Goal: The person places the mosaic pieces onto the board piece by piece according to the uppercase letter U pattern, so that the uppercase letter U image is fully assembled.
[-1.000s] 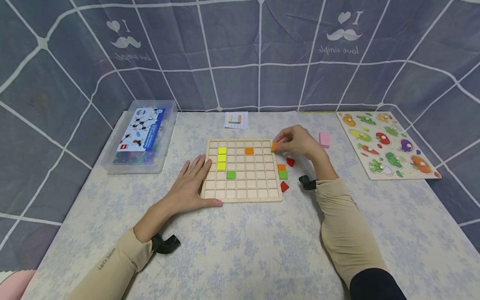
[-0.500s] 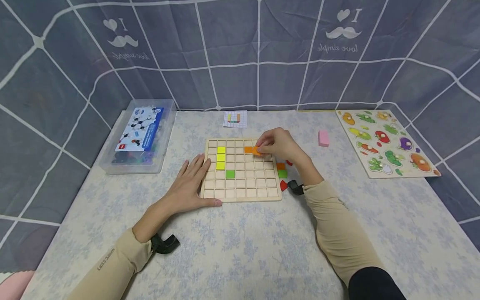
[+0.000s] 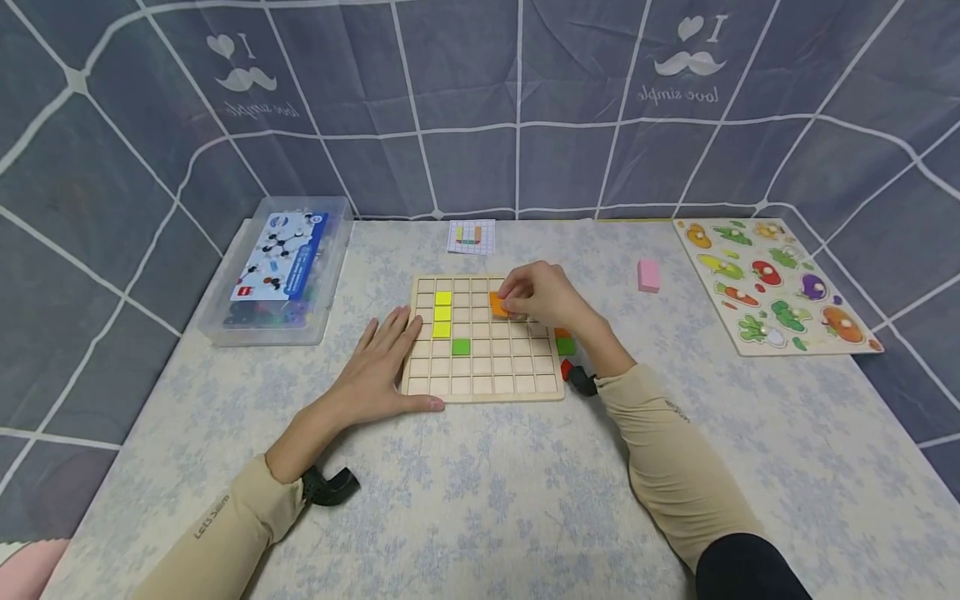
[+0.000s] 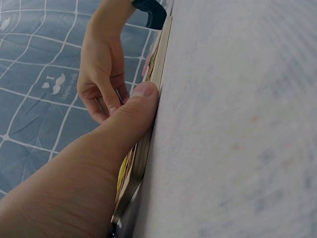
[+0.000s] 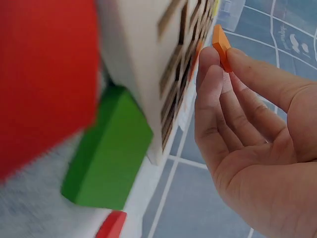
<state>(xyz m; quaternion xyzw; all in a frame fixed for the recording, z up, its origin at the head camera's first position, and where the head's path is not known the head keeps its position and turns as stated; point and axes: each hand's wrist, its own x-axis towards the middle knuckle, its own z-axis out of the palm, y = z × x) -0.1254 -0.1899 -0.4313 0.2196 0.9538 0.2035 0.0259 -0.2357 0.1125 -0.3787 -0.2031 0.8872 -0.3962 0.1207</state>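
Observation:
In the head view a wooden grid board point(image 3: 482, 386) lies on the table. Three yellow square tiles point(image 3: 443, 314) form a column on it, with a green tile point(image 3: 461, 347) lower right of them. My left hand point(image 3: 375, 367) rests against the board's left side, fingers straight and thumb along the near edge. Above the upper part of the grid, my right hand point(image 3: 551, 296) pinches an orange square tile point(image 5: 221, 44) between thumb and fingertip; the right wrist view shows it tilted and off the board. Another orange tile point(image 5: 195, 60) sits on the grid behind it, mostly hidden in the head view.
Right of the board lie a green piece point(image 3: 566, 346), an orange piece point(image 3: 562, 332) and a red piece point(image 3: 566, 369). A pattern card point(image 3: 472, 237) is behind the board. Farther out are a pink block point(image 3: 648, 276), a vegetable puzzle point(image 3: 765, 333) and a clear plastic box point(image 3: 315, 325).
My right hand has carried the orange tile leftward from the board's right edge to over the grid, beside the orange tile lying there. The left hand has stayed in place.

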